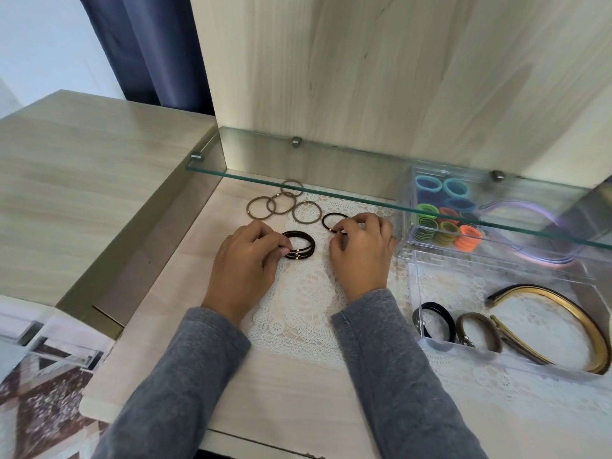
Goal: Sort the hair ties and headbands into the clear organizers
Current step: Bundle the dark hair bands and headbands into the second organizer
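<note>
Two hands over white lace doily (298, 309) | left hand (246, 263) pinches three stacked black gold-beaded elastic hair ties (299, 249), doily centre | right hand (362, 253) pinches single black elastic hair tie (331, 220), just beyond-right of stack; joining them likely means moving left | brown elastic ties (281, 203), doily's far-left edge

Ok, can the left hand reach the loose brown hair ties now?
Probably yes: the brown hair ties lie uncovered just beyond the left hand, though it is holding the stacked black ties.
</note>
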